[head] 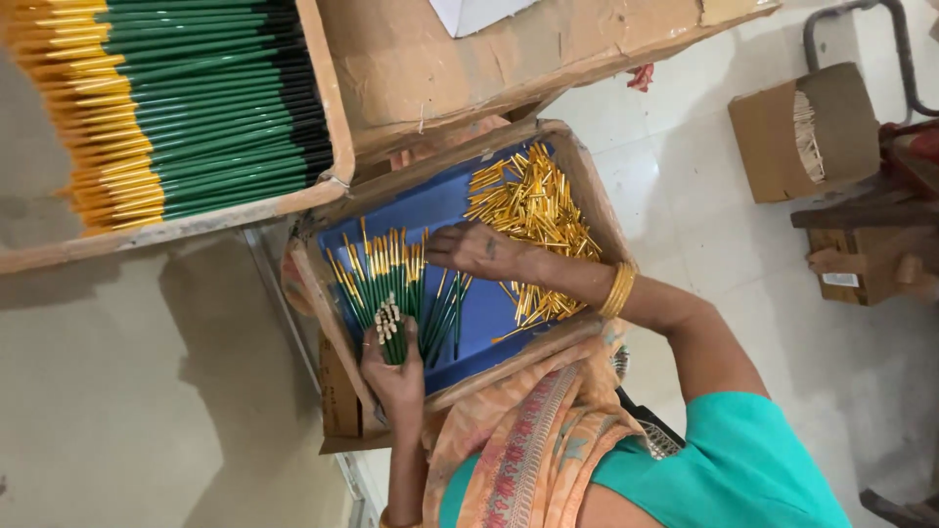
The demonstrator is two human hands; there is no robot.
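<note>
Gripping green pencil bundle (391,303) upright in left hand (396,376), center frame, for feeding; right hand (474,249) w/ fingers loosely curled, empty, beside gold ferrules (538,210).

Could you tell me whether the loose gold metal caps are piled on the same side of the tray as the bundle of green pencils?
No, the gold caps lie heaped at the far end of the blue-lined tray, while the bundle of green pencils sits at the other end, held by one hand.

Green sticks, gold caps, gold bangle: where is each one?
Bundle of green sticks (393,293), head view, on the green shafts above the fist.
Pile of gold caps (536,200), head view, middle of the heap.
Gold bangle (619,289), head view, on the band at the wrist.
</note>
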